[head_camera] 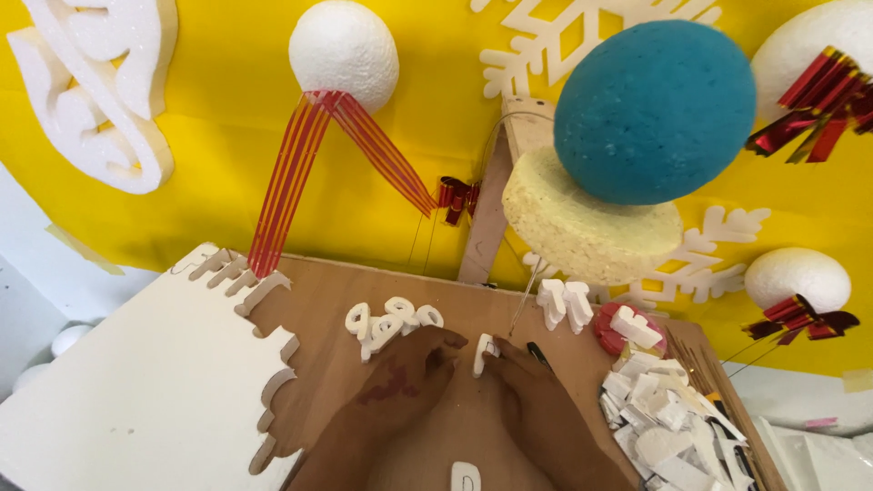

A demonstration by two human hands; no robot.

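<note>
Pinching a small white foam cutout [484, 353], seemingly letter-shaped, both hands [473, 386] meet over the brown wooden board [318, 300].

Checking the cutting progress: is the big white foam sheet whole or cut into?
Cut into: the foam sheet has a jagged, notched right edge.

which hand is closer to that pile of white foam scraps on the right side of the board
Right. The right hand lies just left of the foam scrap pile, fingers on a small white foam piece. The left hand is farther left, beyond that piece.
</note>
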